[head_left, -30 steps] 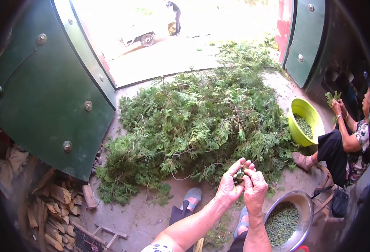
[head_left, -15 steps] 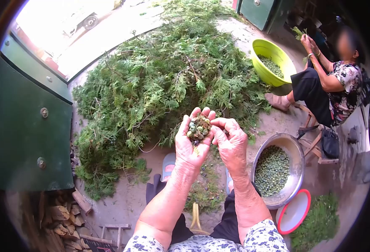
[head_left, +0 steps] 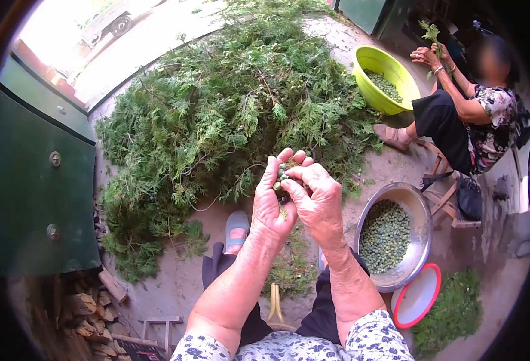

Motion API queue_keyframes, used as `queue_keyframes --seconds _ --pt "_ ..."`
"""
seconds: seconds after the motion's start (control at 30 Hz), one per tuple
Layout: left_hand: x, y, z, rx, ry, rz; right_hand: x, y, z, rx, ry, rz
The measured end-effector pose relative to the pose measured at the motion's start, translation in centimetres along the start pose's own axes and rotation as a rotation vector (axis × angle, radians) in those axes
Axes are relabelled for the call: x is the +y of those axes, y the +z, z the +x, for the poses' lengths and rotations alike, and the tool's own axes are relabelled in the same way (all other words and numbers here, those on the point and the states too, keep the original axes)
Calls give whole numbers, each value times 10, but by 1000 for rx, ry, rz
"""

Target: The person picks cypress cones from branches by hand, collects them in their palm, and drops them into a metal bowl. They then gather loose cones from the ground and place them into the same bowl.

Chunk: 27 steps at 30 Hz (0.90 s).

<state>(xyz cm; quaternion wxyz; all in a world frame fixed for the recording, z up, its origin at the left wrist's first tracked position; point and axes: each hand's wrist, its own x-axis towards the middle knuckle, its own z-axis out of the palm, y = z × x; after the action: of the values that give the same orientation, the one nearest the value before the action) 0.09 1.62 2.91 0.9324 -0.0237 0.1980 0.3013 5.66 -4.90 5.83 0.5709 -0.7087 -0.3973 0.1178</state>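
Cupped and palm up, my left hand (head_left: 272, 201) holds a small cluster of green and dark berries (head_left: 281, 176) with brown bits. My right hand (head_left: 318, 195) bends over it from the right, its thumb and index finger pinched at the berries. What those fingertips grip is too small to make out. Beyond both hands lies a big pile of green conifer branches (head_left: 217, 114). At the right stands a metal basin (head_left: 422, 240) with many greenish berries (head_left: 386, 236) in it.
A seated person (head_left: 487, 120) at the upper right holds a sprig beside a yellow-green tub (head_left: 391, 78) of berries. A red-rimmed white bowl (head_left: 417, 296) and loose greenery (head_left: 451, 307) lie lower right. Firewood (head_left: 87, 310) and a green door (head_left: 36, 186) are left.
My right hand has moved left over my left palm and now covers more of the cluster. The other person's hands have shifted, and the sprig stands more upright. The whole view has shifted slightly.
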Motion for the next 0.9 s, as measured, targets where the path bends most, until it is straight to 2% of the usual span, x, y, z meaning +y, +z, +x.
queue_keyframes --seconds 0.13,0.2,0.23,0.27,0.3,0.33,0.37,0.4,0.43,0.47,0.53,0.67,0.73,0.8,0.87,0.9 --pt "4 3 0 -12 8 9 6 -9 6 -14 101 137" --pt "7 -4 3 -17 18 29 6 -17 12 -68 504 1000" --pt "10 -13 6 -132 -37 0 -1 -17 14 -17 521 1188" --pt "12 -17 9 -254 -91 -28 1 -19 13 -24 514 1189" --pt "4 4 3 38 16 97 6 -24 10 -48 499 1004" --pt "4 6 0 24 -7 92 8 -26 9 -83 466 833" --pt "3 0 1 -39 -22 142 -1 -24 10 -78 399 453" --pt "3 2 -2 -26 -38 182 3 -18 10 -51 118 148" --pt "1 -7 4 -85 -45 141 0 -13 10 -31 -74 -28" --pt "-2 -11 7 -94 -52 142 1 -8 9 -16 -146 -131" --pt "-5 -8 3 -39 -71 105 1 -4 5 -63 -127 -109" --pt "-5 -13 0 -89 -103 72 2 -3 5 -56 -196 -116" --pt "-5 -8 -4 -21 -106 120 5 -5 5 -95 -161 -162" --pt "-5 -12 -4 -41 -135 107 6 -5 6 -100 -167 -173" --pt "-4 -15 1 -37 -125 43 8 -3 8 -62 -194 -135" --pt "-2 -11 0 -9 -104 67 11 -4 11 -30 -285 -123"
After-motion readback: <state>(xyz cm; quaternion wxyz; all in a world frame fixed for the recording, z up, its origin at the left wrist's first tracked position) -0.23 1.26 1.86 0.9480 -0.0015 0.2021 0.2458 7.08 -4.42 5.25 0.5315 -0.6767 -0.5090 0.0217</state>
